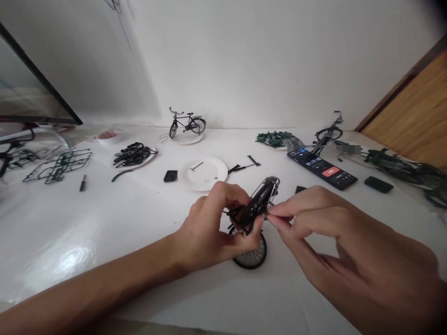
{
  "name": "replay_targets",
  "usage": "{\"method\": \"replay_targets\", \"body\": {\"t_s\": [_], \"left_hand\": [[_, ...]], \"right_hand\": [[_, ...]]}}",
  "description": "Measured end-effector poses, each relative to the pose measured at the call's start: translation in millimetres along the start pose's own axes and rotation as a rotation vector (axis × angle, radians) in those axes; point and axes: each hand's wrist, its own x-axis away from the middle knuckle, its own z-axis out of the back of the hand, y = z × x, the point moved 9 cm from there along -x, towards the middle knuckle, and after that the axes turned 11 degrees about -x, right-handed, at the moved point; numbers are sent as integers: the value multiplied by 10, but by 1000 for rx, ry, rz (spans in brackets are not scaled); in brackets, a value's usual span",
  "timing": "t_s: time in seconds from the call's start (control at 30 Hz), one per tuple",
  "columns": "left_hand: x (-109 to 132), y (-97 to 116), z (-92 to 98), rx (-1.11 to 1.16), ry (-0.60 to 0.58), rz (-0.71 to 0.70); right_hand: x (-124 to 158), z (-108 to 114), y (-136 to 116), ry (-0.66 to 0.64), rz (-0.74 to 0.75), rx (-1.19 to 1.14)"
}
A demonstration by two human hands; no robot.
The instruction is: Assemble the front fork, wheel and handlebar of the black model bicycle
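Note:
My left hand (pixel 223 223) is wrapped round a black model bicycle (pixel 256 204), holding it tilted above the white table. One spoked wheel of the bicycle hangs below my left thumb, and a silver rack sticks up at its far end. The thumb and forefinger of my right hand (pixel 314 232) are pinched together against the bicycle's right side, by the rack's lower end. Whether a small part sits between those fingertips I cannot make out. Beyond my hands lies a white paper plate (pixel 218 170) carrying a thin grey strip and tiny pieces.
A finished model bicycle (pixel 187 123) stands at the back, another (pixel 328 130) at the back right. Plates of black parts (pixel 131 156) and green parts (pixel 275 138) lie about. A phone (pixel 321 170) runs a timer. Green sprue frames (pixel 57 165) and a small screwdriver (pixel 83 183) are left.

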Motion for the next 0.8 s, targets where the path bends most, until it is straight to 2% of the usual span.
{"method": "replay_targets", "body": {"t_s": [0.13,0.3,0.5,0.67,0.8], "left_hand": [[-32,69,22,-58,-5,-63],[-67,104,17,-113,-7,-85],[-82,152,17,-112,0,-142],[-75,132,11,-119,-16,-132],[-66,163,21,-131,-5,-164]], "right_hand": [[6,-4,-24,4,6,9],[33,-18,-45,-52,108,58],[68,14,17,-10,19,44],[66,-17,-5,-52,102,69],[40,21,-23,3,109,61]]}}
